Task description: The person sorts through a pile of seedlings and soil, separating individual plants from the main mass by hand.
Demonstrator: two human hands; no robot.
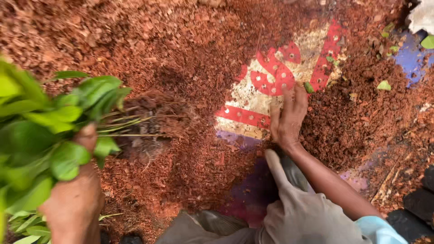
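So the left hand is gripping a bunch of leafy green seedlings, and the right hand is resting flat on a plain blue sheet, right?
Not quite. In the head view the right hand rests on a printed red-and-cream sheet, not plain blue. The left hand does grip the leafy green seedlings.

The left hand (77, 199) is closed in a fist-like grip around the seedling bunch (49, 135), thumb up. Right of that bunch, the right hand (288, 118) lies flat, palm down, forearm extended.
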